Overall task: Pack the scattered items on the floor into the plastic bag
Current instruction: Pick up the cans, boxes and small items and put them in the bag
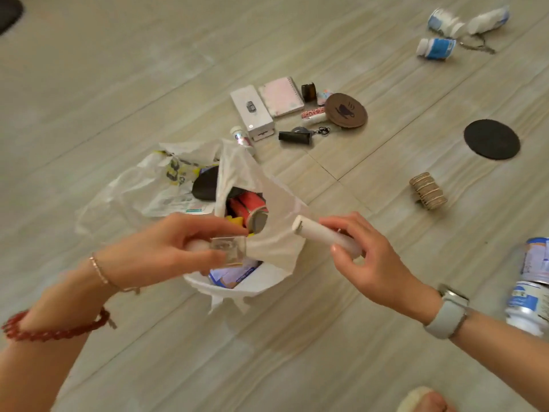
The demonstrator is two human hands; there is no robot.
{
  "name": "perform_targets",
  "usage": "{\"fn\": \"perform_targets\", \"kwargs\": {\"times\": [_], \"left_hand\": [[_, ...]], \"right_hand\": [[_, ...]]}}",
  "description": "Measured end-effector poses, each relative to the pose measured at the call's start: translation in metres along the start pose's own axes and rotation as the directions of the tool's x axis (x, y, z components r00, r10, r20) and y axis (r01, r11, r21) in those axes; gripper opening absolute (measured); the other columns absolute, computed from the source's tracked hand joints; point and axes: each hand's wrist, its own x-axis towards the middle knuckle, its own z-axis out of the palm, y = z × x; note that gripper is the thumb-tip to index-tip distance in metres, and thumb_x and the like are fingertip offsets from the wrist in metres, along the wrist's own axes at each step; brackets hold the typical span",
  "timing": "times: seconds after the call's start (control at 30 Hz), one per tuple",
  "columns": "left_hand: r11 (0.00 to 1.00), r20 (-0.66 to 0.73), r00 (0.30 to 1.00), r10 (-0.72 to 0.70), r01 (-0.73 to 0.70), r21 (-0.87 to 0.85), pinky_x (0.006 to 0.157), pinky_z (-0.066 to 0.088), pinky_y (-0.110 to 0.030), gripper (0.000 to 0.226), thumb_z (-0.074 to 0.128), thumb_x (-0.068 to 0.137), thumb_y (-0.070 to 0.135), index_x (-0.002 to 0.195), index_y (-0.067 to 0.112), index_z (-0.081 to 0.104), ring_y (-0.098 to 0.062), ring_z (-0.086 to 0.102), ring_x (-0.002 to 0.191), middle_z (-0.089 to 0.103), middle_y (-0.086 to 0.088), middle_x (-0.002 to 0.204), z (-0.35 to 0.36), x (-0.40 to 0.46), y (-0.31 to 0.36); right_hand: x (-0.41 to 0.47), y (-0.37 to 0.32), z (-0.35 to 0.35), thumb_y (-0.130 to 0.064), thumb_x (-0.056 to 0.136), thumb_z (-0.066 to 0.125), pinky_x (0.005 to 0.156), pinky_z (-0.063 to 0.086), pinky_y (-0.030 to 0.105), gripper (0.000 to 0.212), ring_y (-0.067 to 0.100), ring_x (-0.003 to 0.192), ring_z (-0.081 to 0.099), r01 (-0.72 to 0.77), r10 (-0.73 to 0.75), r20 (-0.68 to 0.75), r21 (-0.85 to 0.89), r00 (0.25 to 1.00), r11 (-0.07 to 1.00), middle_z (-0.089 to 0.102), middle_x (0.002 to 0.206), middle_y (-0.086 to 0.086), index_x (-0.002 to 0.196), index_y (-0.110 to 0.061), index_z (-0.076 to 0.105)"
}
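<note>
A white plastic bag lies open on the floor, with a red can, a black item and blue packets inside. My left hand holds a small clear box over the bag's mouth. My right hand grips a white tube, just right of the bag, its end pointing toward the opening. Scattered beyond the bag lie a white box, a pink notebook, a brown round coaster and a black tube with a keyring.
A black round mat and a stack of coasters lie to the right. White-and-blue bottles sit at the far right top, and cans at the right edge. A foot shows at the bottom.
</note>
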Motion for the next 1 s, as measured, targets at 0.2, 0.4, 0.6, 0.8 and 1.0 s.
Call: {"fn": "perform_targets", "kwargs": {"times": [0.2, 0.4, 0.6, 0.8, 1.0], "left_hand": [[0.988, -0.415, 0.899, -0.142, 0.156, 0.0, 0.072, 0.051, -0.023, 0.042, 0.067, 0.078, 0.023, 0.119, 0.028, 0.058, -0.01, 0.061, 0.072, 0.066, -0.01, 0.1, -0.001, -0.01, -0.093], [0.983, -0.672, 0.729, -0.131, 0.184, 0.008, 0.072, 0.031, -0.016, 0.034, 0.067, 0.078, 0.02, 0.112, 0.014, 0.064, -0.022, 0.056, 0.096, 0.063, -0.01, 0.105, 0.046, 0.037, -0.126], [0.998, -0.781, 0.622, -0.05, -0.008, -0.07, 0.077, 0.04, -0.016, 0.016, 0.055, 0.085, 0.005, 0.094, 0.005, 0.068, -0.023, 0.061, 0.09, 0.066, -0.012, 0.098, 0.034, 0.072, -0.1], [0.998, -0.756, 0.651, 0.069, -0.038, 0.059, 0.091, 0.046, -0.031, 0.027, 0.056, 0.086, 0.011, 0.114, 0.008, 0.059, -0.024, 0.056, 0.104, 0.057, -0.011, 0.115, 0.05, 0.081, -0.111], [0.953, -0.806, 0.509, 0.301, -0.181, 0.242, 0.091, 0.044, -0.031, 0.036, 0.044, 0.085, 0.028, 0.111, 0.008, 0.059, -0.013, 0.05, 0.105, 0.059, -0.011, 0.114, 0.044, 0.079, -0.076]], "right_hand": [[0.021, -0.058, 0.046, -0.012, 0.086, 0.053, 0.076, 0.04, 0.011, 0.027, 0.005, 0.084, 0.051, 0.543, -0.419, 0.385, -0.312, 0.822, 0.78, 0.061, 0.096, 0.01, 0.11, -0.003, 0.058], [0.083, -0.075, 0.087, -0.002, 0.08, 0.047, 0.056, 0.038, 0.032, 0.016, 0.024, 0.061, 0.051, 0.717, -0.491, 0.563, -0.666, 0.665, 0.208, 0.061, 0.075, 0.008, 0.081, -0.009, 0.062], [0.135, -0.052, 0.086, 0.006, 0.062, 0.06, 0.045, 0.041, 0.03, 0.01, 0.027, 0.055, 0.053, 0.49, -0.265, 0.429, -0.837, 0.864, 0.244, 0.058, 0.068, 0.015, 0.067, -0.002, 0.059], [0.123, -0.019, 0.076, -0.013, 0.088, 0.049, 0.092, 0.043, 0.04, 0.031, 0.03, 0.113, 0.049, 0.439, 0.022, 0.479, -0.82, 0.877, 0.368, 0.054, 0.124, 0.012, 0.118, -0.009, 0.054], [0.092, -0.013, 0.022, -0.015, 0.082, 0.044, 0.078, 0.046, 0.031, 0.03, 0.023, 0.1, 0.058, 0.547, -0.312, 0.45, -0.705, 0.837, 0.451, 0.064, 0.112, 0.008, 0.111, -0.016, 0.055]]}}
